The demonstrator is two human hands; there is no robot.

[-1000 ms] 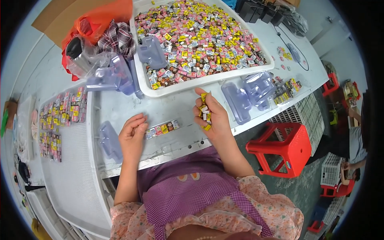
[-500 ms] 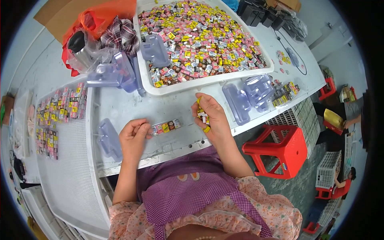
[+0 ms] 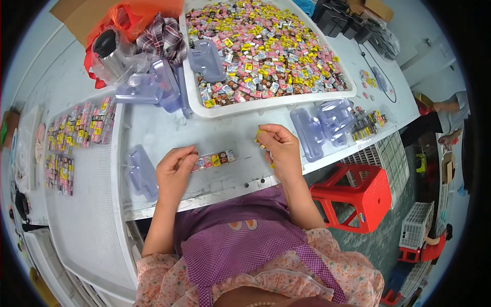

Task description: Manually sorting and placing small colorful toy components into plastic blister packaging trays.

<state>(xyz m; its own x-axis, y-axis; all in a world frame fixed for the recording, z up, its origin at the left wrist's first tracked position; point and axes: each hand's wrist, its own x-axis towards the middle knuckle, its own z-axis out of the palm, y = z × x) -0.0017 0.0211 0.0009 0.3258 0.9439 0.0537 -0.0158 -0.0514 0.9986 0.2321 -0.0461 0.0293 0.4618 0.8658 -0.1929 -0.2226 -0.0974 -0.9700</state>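
Observation:
My left hand (image 3: 176,168) is closed, thumb and fingers pinching the left end of a narrow clear pack (image 3: 217,159). Inside the pack sits a row of small wrapped blocks in pink, yellow, brown and dark colours. My right hand (image 3: 284,152) curls closed around several small yellow-wrapped pieces (image 3: 259,136), just right of the pack and apart from it. Its fingers hide most of those pieces. Beyond both hands, a large white tray (image 3: 232,110) holds a heap of similar small pieces (image 3: 271,56).
Clear bluish plastic trays (image 3: 307,134) lie right of my hands, with another (image 3: 141,171) at the left. Filled packs (image 3: 79,128) stand on a white mesh tray (image 3: 94,215). A steel flask (image 3: 110,59) is at the back left, a red stool (image 3: 358,199) at the right.
My right hand has shifted slightly right and turned, so fewer yellow pieces show in it. My left hand still pinches the pack's end. The whole view has shifted a little.

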